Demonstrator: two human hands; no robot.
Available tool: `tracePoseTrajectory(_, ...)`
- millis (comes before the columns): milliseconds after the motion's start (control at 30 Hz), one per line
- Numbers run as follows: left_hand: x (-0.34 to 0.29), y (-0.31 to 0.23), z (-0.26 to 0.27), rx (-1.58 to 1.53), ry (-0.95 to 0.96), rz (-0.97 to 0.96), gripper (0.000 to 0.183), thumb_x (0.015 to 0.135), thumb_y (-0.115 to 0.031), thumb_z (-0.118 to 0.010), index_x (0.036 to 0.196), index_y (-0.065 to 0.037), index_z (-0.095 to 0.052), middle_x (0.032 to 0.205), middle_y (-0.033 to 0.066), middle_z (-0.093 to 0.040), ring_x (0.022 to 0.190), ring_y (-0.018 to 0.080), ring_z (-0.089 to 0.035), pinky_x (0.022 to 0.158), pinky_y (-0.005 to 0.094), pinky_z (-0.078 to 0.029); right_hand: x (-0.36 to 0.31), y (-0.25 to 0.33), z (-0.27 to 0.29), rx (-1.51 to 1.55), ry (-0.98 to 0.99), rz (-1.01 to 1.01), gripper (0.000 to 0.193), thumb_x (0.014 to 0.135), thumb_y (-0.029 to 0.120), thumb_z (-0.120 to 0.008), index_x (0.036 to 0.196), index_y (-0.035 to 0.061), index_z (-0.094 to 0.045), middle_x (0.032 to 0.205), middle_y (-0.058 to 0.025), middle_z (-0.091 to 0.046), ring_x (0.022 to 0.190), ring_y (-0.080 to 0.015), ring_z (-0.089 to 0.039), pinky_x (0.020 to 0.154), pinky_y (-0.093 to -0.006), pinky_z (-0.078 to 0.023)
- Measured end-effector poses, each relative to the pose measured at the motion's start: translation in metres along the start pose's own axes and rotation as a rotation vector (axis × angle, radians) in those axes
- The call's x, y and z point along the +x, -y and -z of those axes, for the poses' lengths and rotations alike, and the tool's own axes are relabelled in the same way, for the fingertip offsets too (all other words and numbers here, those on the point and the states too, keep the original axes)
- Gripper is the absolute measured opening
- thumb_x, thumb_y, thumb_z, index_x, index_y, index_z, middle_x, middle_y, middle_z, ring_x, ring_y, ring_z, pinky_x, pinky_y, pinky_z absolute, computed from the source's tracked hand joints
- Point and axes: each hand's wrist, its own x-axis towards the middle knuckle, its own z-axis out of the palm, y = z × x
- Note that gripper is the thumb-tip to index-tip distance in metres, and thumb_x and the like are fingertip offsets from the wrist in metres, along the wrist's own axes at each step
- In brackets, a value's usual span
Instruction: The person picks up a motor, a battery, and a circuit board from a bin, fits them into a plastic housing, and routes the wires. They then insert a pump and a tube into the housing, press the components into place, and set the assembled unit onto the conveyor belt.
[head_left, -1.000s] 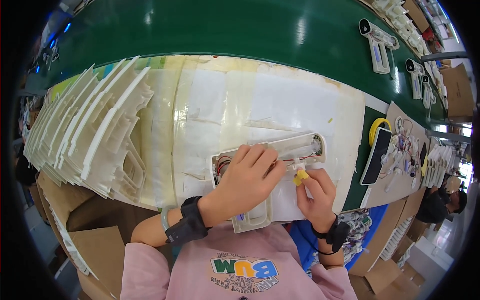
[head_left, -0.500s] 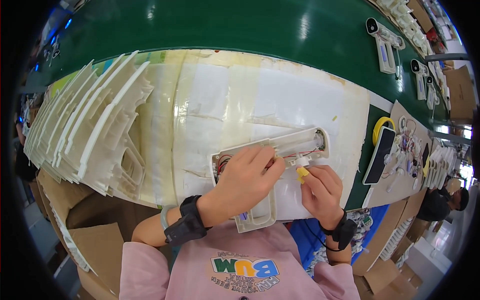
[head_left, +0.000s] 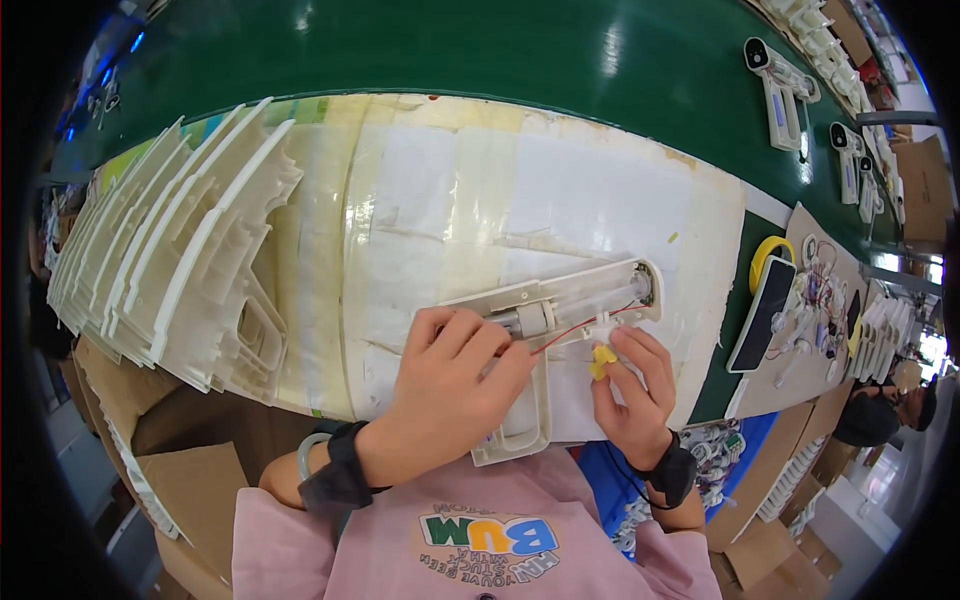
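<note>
A white plastic device shell (head_left: 478,300) with a looped handle lies open on the covered work surface. Inside it sit a clear tube (head_left: 608,297) and a pale cylinder (head_left: 532,319). My left hand (head_left: 450,385) is curled over the shell's left part, its fingertips mostly hidden. From beside those fingers a red wire (head_left: 570,330) runs toward a small white plastic part (head_left: 599,328). My right hand (head_left: 642,395) pinches at this part near the shell's lower edge. A crumpled yellow piece (head_left: 602,358), perhaps tape, is at its fingertips.
Stacked white shells (head_left: 190,260) stand at the left above a cardboard box (head_left: 190,490). On the right are a phone (head_left: 763,313), a yellow tape roll (head_left: 768,250) and loose wired parts (head_left: 808,290). Assembled devices (head_left: 783,105) lie on the green bench (head_left: 450,50).
My left hand has moved left and down, uncovering the pale cylinder and more of the tube. My right hand has shifted slightly; the yellow piece sits a little lower.
</note>
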Motion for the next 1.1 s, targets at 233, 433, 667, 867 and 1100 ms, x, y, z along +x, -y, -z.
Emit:
tracePoseTrajectory(233, -0.015, 0.004, -0.006, 0.090, 0.024, 0.117, 0.013, 0.065, -0.008, -0.065, 0.077, -0.006, -0.058, 0.088, 0.0062, -0.052, 0.089, 0.0245, -0.052, 0.084, 0.0407, -0.040, 0.021, 0.020, 0.018, -0.045, 0.053, 0.020, 0.020, 0.065, 0.008, -0.075, 0.080, -0.0003, -0.063, 0.084, -0.0098, -0.054, 0.087, -0.0297, -0.059, 0.085, -0.0455, -0.052)
tracePoseTrajectory(433, -0.006, 0.004, -0.014, 0.170, -0.071, 0.193, 0.019, 0.066, -0.007, -0.064, 0.082, -0.004, -0.056, 0.101, 0.0120, -0.052, 0.102, 0.0300, -0.052, 0.092, 0.0443, -0.040, 0.040, 0.027, -0.008, 0.170, 0.351, 0.248, 0.031, 0.060, 0.013, -0.077, 0.065, 0.0025, -0.049, 0.069, -0.0079, -0.043, 0.068, -0.0264, -0.050, 0.087, -0.0444, -0.052)
tracePoseTrajectory(667, -0.004, 0.009, -0.009, 0.123, -0.069, 0.232, 0.022, 0.068, -0.005, -0.065, 0.088, -0.003, -0.056, 0.109, 0.0150, -0.052, 0.108, 0.0333, -0.051, 0.093, 0.0449, -0.041, 0.051, 0.034, -0.015, 0.093, 0.383, 0.284, 0.029, 0.061, 0.013, -0.075, 0.065, 0.0029, -0.049, 0.067, -0.0074, -0.044, 0.067, -0.0262, -0.051, 0.088, -0.0426, -0.052)
tracePoseTrajectory(867, -0.022, 0.020, 0.007, -0.028, -0.114, 0.242, 0.024, 0.070, -0.006, -0.073, 0.088, -0.003, -0.058, 0.115, 0.0158, -0.054, 0.109, 0.0357, -0.052, 0.087, 0.0446, -0.045, 0.049, 0.030, -0.015, 0.095, 0.365, 0.311, 0.028, 0.062, 0.014, -0.075, 0.065, 0.0038, -0.048, 0.066, -0.0073, -0.045, 0.064, -0.0253, -0.051, 0.086, -0.0422, -0.052)
tracePoseTrajectory(1100, -0.022, 0.029, 0.002, -0.187, -0.163, 0.315, 0.018, 0.073, -0.003, -0.072, 0.086, -0.005, -0.060, 0.113, 0.0144, -0.056, 0.100, 0.0335, -0.054, 0.082, 0.0418, -0.045, 0.053, 0.033, -0.017, 0.035, 0.397, 0.305, 0.030, 0.062, 0.015, -0.075, 0.063, 0.0048, -0.047, 0.065, -0.0065, -0.045, 0.063, -0.0244, -0.052, 0.086, -0.0412, -0.053)
